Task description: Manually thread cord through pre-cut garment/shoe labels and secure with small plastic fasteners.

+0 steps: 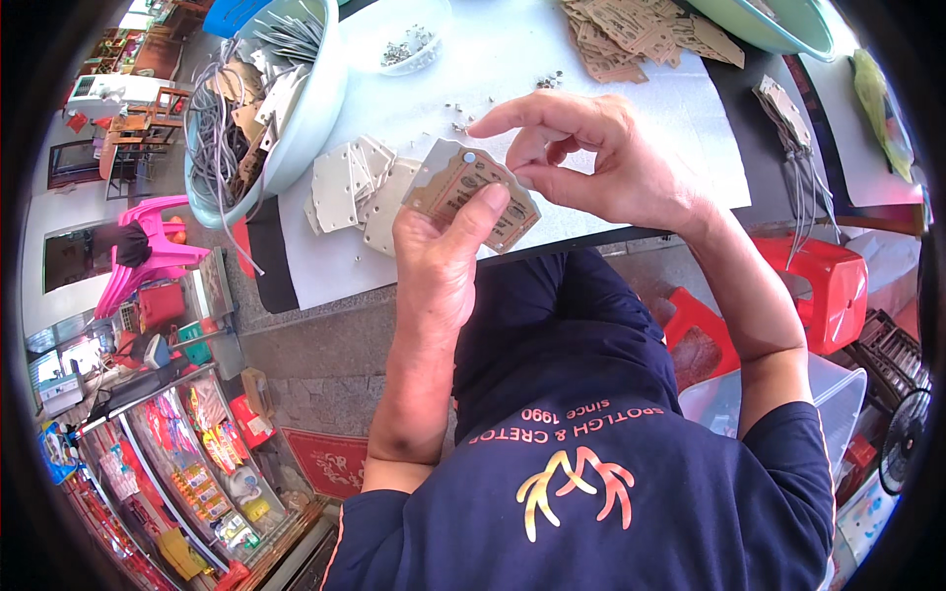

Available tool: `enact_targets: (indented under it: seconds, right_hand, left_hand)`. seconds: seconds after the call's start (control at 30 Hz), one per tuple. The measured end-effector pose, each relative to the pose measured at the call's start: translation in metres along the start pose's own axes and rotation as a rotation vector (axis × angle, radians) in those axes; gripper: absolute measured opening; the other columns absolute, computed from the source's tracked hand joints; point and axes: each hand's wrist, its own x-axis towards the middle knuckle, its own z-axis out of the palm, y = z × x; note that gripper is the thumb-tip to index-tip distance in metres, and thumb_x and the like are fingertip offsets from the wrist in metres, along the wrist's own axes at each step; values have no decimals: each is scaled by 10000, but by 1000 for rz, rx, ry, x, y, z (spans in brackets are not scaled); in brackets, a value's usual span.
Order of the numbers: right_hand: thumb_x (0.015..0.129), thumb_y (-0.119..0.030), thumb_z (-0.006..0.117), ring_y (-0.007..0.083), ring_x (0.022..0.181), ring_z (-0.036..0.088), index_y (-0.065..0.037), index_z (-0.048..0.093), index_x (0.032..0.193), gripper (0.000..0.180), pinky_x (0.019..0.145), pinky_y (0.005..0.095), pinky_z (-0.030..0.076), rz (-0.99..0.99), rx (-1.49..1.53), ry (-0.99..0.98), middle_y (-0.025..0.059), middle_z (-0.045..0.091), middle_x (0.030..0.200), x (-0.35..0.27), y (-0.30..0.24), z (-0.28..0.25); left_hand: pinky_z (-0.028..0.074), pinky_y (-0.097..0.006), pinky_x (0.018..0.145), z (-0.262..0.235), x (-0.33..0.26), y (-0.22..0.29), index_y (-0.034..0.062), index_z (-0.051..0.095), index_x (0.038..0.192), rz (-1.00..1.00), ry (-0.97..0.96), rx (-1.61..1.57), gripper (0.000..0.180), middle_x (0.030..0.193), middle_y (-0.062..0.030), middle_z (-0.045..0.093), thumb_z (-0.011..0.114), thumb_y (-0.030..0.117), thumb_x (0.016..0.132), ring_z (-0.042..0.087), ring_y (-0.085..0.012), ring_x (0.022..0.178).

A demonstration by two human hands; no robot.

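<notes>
My left hand [434, 256] grips a brown printed cardboard tag [448, 187] with a pale grey tag edge showing behind it, its thumb pressed on the front. A small round metal fastener [469, 158] sits near the tag's upper corner. Beside it, my right hand [636, 163] has index finger and thumb apart. Its thumb tip is at the tag's right edge, and the other fingers are curled. Loose metal fasteners [459, 127] lie past the right index fingertip. Left of the held tag, pale grey tags [340, 187] with small holes lie in an overlapping pile.
At the left, a pale blue basin [323, 118] holds tags and grey cords. A clear shallow bowl [445, 39] of fasteners stands at the back. Brown tags [616, 39] are heaped far right, near a green basin [813, 41]. Corded tags [785, 113] hang over the right edge.
</notes>
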Motion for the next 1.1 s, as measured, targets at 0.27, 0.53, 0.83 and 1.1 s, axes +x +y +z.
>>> enact_targets:
  seconds: [0.27,0.53,0.83,1.1]
  right_hand:
    - [835,44,598,26,757,569,-60,601,1230,409,741,205,480,198,334,-84,-30,614,771,2,1,-4]
    - [811,44,596,91,786,628,-58,594,1237,438,779,253,513,26,-10,-75,8,650,782,2,-6,-7]
    - [858,-11,614,70,846,612,-51,568,1271,417,828,263,505,109,29,32,-11,650,837,-3,-3,1]
    - [902,-44,646,49,838,576,0,588,1217,323,800,234,489,186,396,79,-3,629,871,-4,18,10]
  left_hand:
    - [505,-300,817,-4,1,-1,11,619,1103,33,-91,147,228,984,-51,657,635,53,879,623,-119,895]
    - [511,-281,782,-3,1,-4,-19,639,1061,13,-34,69,228,951,-68,672,683,54,849,632,-114,850]
    - [505,-275,788,-3,6,-12,-3,647,1064,76,12,16,215,969,-62,673,683,41,856,626,-103,857]
    - [494,-309,836,-7,9,-12,34,630,1101,29,-18,14,221,1005,-33,653,632,59,881,611,-113,912]
